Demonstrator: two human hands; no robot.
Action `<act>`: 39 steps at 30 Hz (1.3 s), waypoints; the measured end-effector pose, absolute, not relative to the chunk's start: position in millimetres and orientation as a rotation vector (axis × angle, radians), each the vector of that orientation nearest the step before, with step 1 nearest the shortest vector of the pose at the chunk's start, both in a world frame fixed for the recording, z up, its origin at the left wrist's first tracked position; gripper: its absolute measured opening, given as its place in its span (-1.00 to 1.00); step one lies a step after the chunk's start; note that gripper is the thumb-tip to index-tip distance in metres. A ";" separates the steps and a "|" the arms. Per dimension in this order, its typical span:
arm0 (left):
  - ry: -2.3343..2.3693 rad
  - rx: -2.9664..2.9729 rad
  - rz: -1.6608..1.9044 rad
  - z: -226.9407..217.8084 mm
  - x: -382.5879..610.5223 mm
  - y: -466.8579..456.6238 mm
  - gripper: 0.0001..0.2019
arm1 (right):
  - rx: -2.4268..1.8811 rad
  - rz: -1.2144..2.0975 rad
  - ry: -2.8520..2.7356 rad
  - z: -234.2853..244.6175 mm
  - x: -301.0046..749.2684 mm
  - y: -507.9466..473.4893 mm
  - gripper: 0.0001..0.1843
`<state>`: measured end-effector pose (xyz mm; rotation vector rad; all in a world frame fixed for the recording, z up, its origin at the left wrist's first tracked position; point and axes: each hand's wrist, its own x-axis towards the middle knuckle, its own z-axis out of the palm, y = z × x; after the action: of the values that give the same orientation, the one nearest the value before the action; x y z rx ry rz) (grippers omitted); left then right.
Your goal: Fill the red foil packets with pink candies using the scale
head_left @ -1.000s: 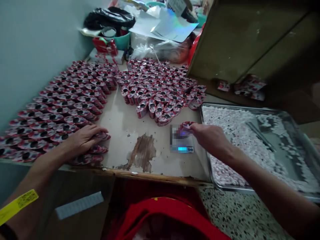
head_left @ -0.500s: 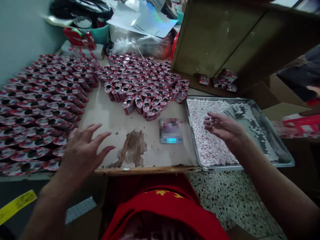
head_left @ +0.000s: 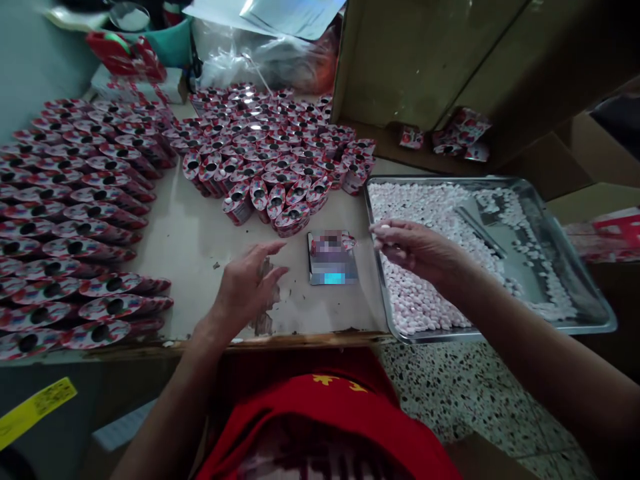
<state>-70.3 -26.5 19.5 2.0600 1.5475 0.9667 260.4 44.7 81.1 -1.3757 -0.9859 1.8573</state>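
My right hand (head_left: 410, 250) is over the near left part of a metal tray (head_left: 594, 267), its fingers pinched around a few small whitish tablets (head_left: 385, 228). Many more of these pale pink-white tablets (head_left: 425, 300) cover much of the tray. My left hand (head_left: 247, 283) hovers above the table, empty, thumb and fingers apart. Just right of its fingertips lies a small flat device (head_left: 333, 257) with a lit blue display; its upper part is blurred out. Behind it stand rows of small red-and-white printed packs (head_left: 293, 219), each with a dark hole in its top.
More such packs (head_left: 75, 247) fill the table's left side. A large cardboard box (head_left: 400, 73) stands open behind the tray, with a few packs inside. A metal scraper-like strip (head_left: 480, 230) lies in the tray. Plastic bags (head_left: 265, 63) and a teal basket (head_left: 173, 43) are at the back.
My left hand has moved right, from beside the left packs toward the device. My right hand has moved left with the tablets, to the tray's left edge. The view has shifted slightly.
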 end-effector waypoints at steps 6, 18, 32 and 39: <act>1.450 1.903 1.011 9.3 -37.9 -9.5 -0.41 | -1.312 1.864 -1.181 95.3 234.0 57.7 -0.76; 1.341 1.808 1.064 -11.8 -10.8 8.1 -0.41 | -1.304 1.800 -1.308 104.7 213.1 64.9 -0.68; 1.114 2.450 1.374 26.8 43.7 39.2 -0.78 | -1.567 0.856 -1.421 47.8 319.8 6.0 -0.70; 0.784 3.061 1.259 42.5 103.1 47.3 -0.71 | -0.829 1.567 -0.024 46.7 271.4 3.0 -0.67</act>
<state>103.1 47.3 42.5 3.0612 0.7841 1.2587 271.4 3.0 46.7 -0.8292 -0.0244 1.5668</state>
